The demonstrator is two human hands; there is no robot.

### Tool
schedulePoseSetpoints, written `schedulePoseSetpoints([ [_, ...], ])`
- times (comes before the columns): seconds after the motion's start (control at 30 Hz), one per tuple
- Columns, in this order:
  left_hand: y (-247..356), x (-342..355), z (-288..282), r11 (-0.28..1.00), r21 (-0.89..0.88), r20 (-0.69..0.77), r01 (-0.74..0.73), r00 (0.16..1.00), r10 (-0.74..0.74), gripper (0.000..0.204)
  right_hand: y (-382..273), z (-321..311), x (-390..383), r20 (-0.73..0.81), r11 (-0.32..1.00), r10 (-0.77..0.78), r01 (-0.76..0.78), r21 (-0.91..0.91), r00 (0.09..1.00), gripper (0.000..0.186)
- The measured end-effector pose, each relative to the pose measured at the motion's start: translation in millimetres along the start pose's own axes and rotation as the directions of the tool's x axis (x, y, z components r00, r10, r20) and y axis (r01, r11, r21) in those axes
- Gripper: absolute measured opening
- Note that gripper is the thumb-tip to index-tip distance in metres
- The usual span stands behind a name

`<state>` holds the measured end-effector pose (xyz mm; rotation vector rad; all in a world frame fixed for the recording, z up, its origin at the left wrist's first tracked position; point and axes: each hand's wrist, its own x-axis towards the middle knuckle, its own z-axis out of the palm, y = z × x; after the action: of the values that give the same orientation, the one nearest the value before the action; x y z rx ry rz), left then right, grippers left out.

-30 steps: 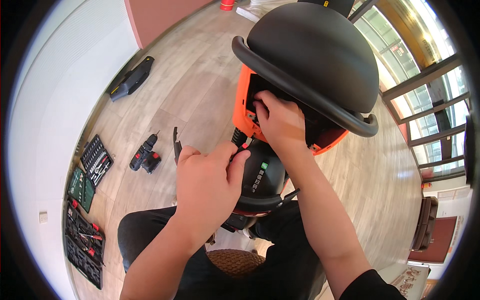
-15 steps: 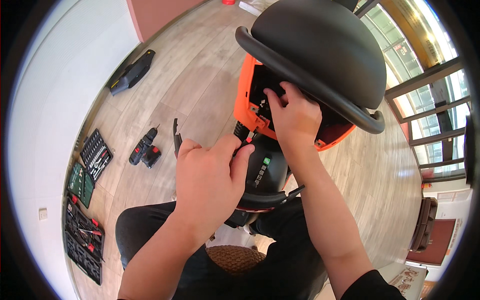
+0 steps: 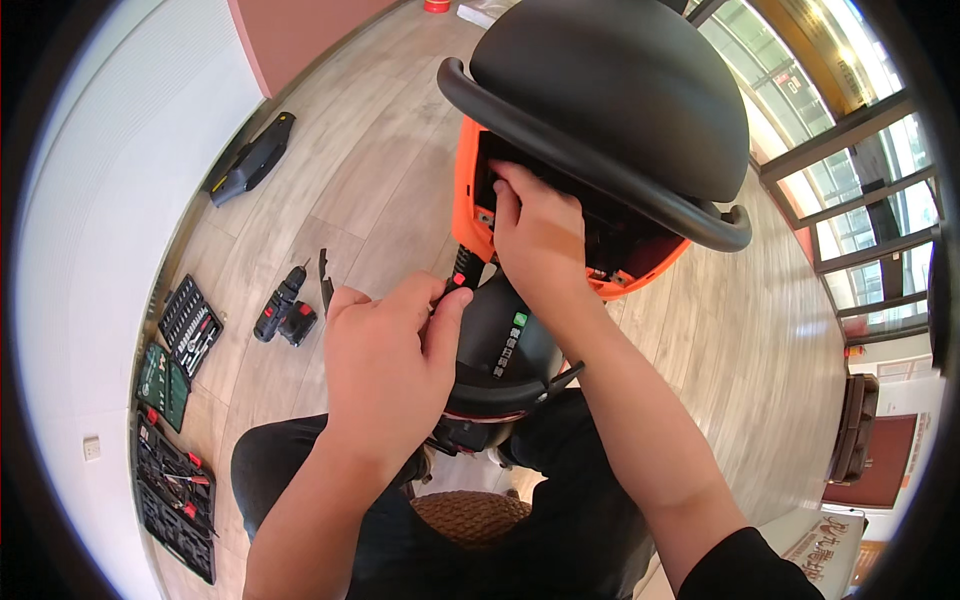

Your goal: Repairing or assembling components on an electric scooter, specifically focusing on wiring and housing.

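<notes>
An orange and black scooter-like vehicle stands before me, its black padded seat and black grab bar tilted above the orange body. My right hand reaches into the dark opening in that body. Its thumb and bent forefinger are at the left inner wall, and what they grip, if anything, is hidden. Just outside the opening, at the body's lower left, my left hand is closed on a slim black-and-red tool, mostly covered by my fingers. The rounded black fender lies below both hands.
On the wooden floor to the left are a cordless drill, a socket set case, a green case and a larger black tool case. A long black part lies by the wall. Glazed doors line the right.
My right hand has moved left inside the opening and its fingers have drawn together at the left inner wall. The left hand keeps its grip beside the body. The whole view has shifted slightly.
</notes>
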<state>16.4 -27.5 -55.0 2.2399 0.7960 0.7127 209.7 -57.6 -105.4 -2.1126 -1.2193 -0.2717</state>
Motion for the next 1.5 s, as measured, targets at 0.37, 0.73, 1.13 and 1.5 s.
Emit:
schedulePoseSetpoints([
  [0.37,-3,0,1,1.0,-0.009,-0.052,-0.003,0.999,0.003,0.019,0,-10,12,0.339,0.342,0.68,-0.69,0.638,0.651,0.03],
  [0.73,2,-1,-2,1.0,0.016,-0.036,-0.017,0.999,0.017,0.019,-3,-22,25,0.568,-0.183,0.683,-0.646,0.741,0.459,0.018],
  [1.13,3,1,-2,1.0,0.017,-0.03,-0.026,0.999,0.027,0.02,-10,-38,35,0.827,-0.747,0.452,-0.366,0.556,0.333,0.018],
  [1.5,1,2,2,0.999,0.019,-0.04,-0.025,0.999,0.026,0.019,6,-42,34,0.76,-0.517,0.504,-0.562,0.646,0.41,0.016],
])
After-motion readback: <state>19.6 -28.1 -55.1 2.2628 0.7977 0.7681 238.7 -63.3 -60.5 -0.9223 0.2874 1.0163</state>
